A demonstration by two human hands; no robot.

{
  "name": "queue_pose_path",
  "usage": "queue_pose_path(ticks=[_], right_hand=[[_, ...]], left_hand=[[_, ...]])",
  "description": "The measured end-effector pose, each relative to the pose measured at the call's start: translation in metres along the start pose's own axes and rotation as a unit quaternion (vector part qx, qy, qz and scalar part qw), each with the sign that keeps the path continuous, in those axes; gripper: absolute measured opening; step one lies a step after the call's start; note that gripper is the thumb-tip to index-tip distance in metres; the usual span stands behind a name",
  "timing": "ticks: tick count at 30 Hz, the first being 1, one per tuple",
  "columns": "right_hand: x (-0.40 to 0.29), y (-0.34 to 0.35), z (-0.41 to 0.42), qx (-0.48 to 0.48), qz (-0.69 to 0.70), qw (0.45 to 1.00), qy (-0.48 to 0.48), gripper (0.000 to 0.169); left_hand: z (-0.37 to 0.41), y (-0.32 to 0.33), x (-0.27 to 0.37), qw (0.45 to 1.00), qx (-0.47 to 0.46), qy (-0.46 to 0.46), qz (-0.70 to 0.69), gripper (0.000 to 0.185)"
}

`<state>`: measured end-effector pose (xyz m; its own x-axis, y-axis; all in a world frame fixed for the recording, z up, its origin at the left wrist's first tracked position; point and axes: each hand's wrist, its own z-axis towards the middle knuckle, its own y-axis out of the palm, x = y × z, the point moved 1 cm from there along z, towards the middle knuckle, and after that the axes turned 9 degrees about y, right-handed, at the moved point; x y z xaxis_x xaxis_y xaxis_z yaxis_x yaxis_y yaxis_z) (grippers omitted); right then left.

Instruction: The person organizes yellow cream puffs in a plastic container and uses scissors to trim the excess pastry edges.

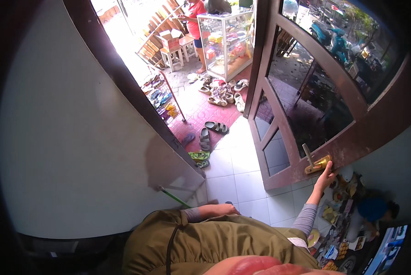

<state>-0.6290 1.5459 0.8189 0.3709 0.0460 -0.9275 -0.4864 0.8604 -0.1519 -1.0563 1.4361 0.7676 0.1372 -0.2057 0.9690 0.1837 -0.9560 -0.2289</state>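
Note:
My right hand (325, 178) reaches out to the brown wooden door (295, 173) with glass panes. Its fingers hold the door's edge, with a fingertip on the brass lock plate (318, 165). A metal lever handle (307, 155) sticks out from that plate. The door stands swung inward to the right of the doorway. Low before my olive garment (226, 233) is my left hand (228, 208), its fingers mostly hidden, so I cannot tell if it holds anything. A green pole (175, 197) lies at a slant beside my left forearm.
Grey sandals (217, 127) and green flip-flops (199, 155) lie at the threshold. Several shoes (221, 92) are piled outside by a glass display case (225, 48), where a person (196, 29) stands. A rack of packets (160, 96) is left. Another person (372, 208) sits among food items at right.

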Motion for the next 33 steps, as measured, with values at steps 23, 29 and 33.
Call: queue_pose_path(ticks=[23,29,33], right_hand=[[-0.018,-0.018,-0.025,-0.085,0.025,0.995,0.053,0.056],[0.119,-0.087,-0.196,-0.043,-0.113,0.967,0.225,0.065],[0.224,-0.199,-0.362,-0.146,-0.373,0.850,0.341,0.082]], left_hand=[[0.099,0.121,-0.050,0.952,-0.150,0.075,0.258,0.024],[0.073,0.139,-0.060,0.909,-0.073,0.166,0.374,0.020],[0.068,0.129,-0.058,0.920,-0.089,0.141,0.355,0.016]])
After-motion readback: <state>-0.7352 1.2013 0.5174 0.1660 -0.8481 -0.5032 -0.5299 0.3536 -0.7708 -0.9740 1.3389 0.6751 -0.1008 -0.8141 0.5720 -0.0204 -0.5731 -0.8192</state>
